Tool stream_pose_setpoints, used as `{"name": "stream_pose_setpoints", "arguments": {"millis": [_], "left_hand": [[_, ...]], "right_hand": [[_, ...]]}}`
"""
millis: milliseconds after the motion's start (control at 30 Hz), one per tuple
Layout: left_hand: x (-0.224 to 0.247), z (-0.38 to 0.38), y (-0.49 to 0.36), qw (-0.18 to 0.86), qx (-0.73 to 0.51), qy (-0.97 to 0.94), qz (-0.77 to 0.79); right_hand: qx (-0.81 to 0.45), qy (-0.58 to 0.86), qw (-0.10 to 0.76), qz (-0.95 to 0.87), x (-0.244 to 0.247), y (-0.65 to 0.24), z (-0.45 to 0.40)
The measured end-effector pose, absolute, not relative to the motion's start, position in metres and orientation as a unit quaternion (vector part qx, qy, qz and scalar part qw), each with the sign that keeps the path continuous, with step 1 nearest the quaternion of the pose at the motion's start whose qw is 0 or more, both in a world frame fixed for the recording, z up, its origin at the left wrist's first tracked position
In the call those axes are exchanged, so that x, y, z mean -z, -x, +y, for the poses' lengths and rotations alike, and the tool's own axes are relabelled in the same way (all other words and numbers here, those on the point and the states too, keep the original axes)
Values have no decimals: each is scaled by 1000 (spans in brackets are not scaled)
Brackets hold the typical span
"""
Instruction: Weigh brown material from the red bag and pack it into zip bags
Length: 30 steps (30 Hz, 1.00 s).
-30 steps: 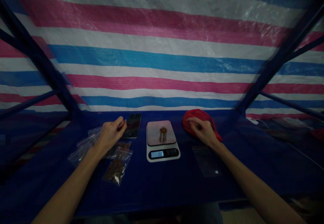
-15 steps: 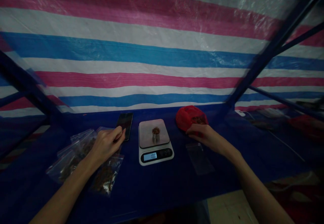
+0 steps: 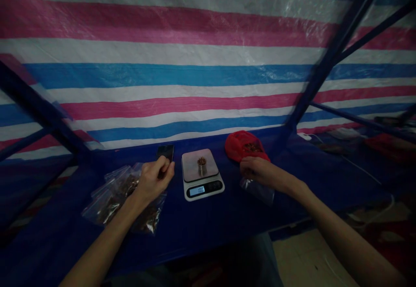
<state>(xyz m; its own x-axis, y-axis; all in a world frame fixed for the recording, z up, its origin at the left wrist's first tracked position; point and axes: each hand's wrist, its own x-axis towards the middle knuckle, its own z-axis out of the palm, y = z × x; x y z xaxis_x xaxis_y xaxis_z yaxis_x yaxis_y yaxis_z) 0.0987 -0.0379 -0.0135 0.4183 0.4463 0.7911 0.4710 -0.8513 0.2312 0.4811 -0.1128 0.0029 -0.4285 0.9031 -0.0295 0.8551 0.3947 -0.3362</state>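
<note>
Beside the filled zip bags [image 3: 110,204], the left hand [image 3: 154,179] curls narrow; I cannot tell if it holds anything. The metal cup [image 3: 202,168] stands on the digital scale [image 3: 193,163]. The right hand [image 3: 260,170] pinches a clear zip bag [image 3: 258,191] near the red plastic bag [image 3: 242,145]. A bump could tip the cup.

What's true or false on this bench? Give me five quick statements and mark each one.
1. The scale has a metal cup on it. True.
2. The red bag sits left of the scale. False: the red bag is to the right of it.
3. The right hand holds a clear zip bag. True.
4. The phone lies on the scale. False: the phone lies left of it, beyond the left hand.
5. Filled zip bags lie left of the scale. True.
</note>
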Motion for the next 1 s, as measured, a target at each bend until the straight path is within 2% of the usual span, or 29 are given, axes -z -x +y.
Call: {"name": "stream_pose_setpoints", "arguments": {"millis": [200,300,433,567,667,767,867,1000], "left_hand": [[11,-50,-128,6,448,872,-197],[11,-53,-138,-7,453,872,-185],[10,-57,-152,-13,456,871,-182],[3,-61,-165,-21,440,882,-166],[-2,-63,-170,-74,399,898,-169],[1,-62,-169,-95,371,909,-165],[11,-60,-165,-70,387,905,-164],[23,-59,-163,-55,397,896,-194]], "right_hand": [[-84,571,-10,-817,-1,-474,-121],[-95,562,-8,-821,13,-484,-123],[-134,527,61,-837,12,-497,-121],[-199,460,138,-854,-21,-483,-116],[-185,393,241,-868,-47,-456,-111],[-111,338,343,-870,-52,-423,-99],[-30,308,428,-849,-33,-393,-86],[72,274,459,-842,2,-370,-80]]}}
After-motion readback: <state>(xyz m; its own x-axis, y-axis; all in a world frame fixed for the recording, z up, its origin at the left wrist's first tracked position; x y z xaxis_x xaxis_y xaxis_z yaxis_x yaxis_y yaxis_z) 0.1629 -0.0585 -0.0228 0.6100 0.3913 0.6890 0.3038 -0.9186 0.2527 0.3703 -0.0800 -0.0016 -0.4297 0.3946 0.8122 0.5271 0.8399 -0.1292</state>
